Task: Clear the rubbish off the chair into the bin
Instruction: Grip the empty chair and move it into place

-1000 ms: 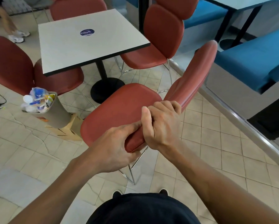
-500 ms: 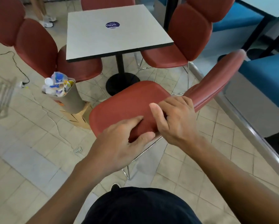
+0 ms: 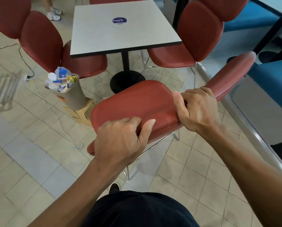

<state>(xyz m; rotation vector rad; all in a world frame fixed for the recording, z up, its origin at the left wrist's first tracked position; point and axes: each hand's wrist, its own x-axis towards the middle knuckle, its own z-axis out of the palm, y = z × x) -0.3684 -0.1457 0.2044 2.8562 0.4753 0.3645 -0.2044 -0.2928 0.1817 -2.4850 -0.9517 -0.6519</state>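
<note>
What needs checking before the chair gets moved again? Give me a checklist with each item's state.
1. Left hand grips the near edge of the chair seat: ok.
2. Right hand grips the seat edge near the backrest: ok.
3. Seat free of rubbish: ok, none visible.
4. Room left in the bin: not ok, rubbish heaps above its rim.
5. Chair legs on the floor: cannot tell.
6. Clear of the table: ok, a gap shows.

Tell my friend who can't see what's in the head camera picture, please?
Two hands hold a red chair by its seat edge: the left hand grips the near edge, the right hand grips the side by the backrest. The red chair seat shows no rubbish on it. To its left a grey bin overflows with wrappers, near a grey table.
</note>
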